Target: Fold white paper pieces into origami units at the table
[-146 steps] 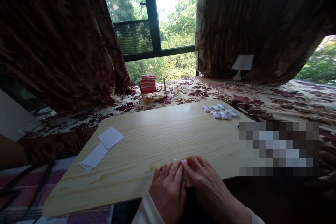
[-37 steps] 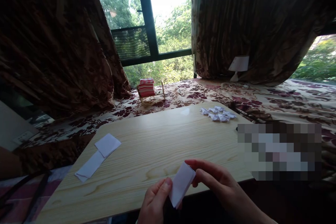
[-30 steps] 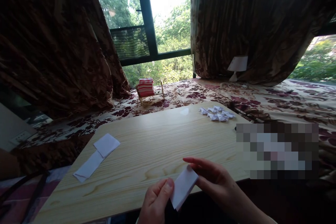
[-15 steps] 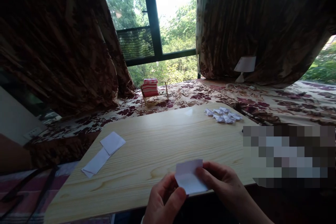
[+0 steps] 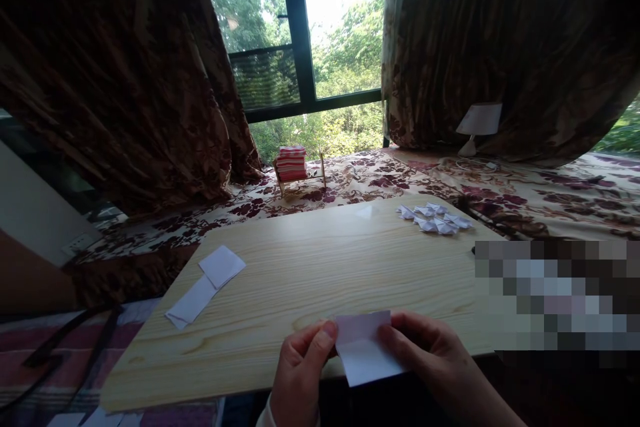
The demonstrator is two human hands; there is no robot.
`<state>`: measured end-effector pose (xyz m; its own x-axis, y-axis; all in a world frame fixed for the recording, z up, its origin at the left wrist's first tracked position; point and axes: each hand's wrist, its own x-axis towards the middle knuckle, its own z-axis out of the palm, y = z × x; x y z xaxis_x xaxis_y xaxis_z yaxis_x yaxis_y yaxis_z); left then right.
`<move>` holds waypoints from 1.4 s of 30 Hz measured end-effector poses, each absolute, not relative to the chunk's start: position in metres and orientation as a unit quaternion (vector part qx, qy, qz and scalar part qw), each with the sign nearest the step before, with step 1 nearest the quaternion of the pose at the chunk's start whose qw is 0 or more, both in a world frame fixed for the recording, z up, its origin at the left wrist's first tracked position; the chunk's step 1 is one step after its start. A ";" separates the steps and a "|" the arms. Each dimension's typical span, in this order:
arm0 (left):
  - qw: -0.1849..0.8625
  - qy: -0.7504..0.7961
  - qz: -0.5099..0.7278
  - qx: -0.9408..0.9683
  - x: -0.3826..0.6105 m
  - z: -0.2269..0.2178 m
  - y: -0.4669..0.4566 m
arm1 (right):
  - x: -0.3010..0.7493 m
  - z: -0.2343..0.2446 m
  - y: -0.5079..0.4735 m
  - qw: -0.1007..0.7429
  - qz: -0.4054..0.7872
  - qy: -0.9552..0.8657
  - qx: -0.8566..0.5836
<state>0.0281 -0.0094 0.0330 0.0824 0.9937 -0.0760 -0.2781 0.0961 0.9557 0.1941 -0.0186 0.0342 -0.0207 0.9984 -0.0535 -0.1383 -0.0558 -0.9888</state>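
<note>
A small white sheet of paper with a crease across it is held up at the near edge of the wooden table. My left hand pinches its left edge between thumb and fingers. On the opposite edge, my right hand grips the paper with the thumb in front and the fingers behind. Flat white paper pieces lie partly overlapping on the table's left side. Several small folded paper shapes sit grouped at the far right corner.
Beyond the table, a small rack holds folded red-and-white cloths on a flowered cover. A white lamp stands near the right curtain. More white papers lie at the lower left, below the table. A pixelated patch hides the right side.
My left thumb has shifted up from the paper's lower left corner to its upper left edge. The paper is a little lower and tilted differently. The view has turned slightly left.
</note>
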 end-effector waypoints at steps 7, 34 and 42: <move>0.634 0.418 0.518 0.393 0.029 0.036 -0.010 | 0.195 0.034 -0.018 0.495 0.540 -0.482 -0.481; 0.584 0.478 0.552 0.354 0.022 0.030 0.008 | 0.209 0.024 -0.025 0.465 -0.038 -0.829 -0.310; 0.564 0.501 0.527 0.391 0.021 0.034 0.009 | 0.202 0.019 -0.022 0.396 0.013 -0.880 -0.262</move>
<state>0.0207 0.0092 0.0344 -0.0582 0.9864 -0.1538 -0.2031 0.1391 0.9692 0.2021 -0.0225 0.0188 -0.5496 0.4716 0.6895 0.4513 0.8622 -0.2300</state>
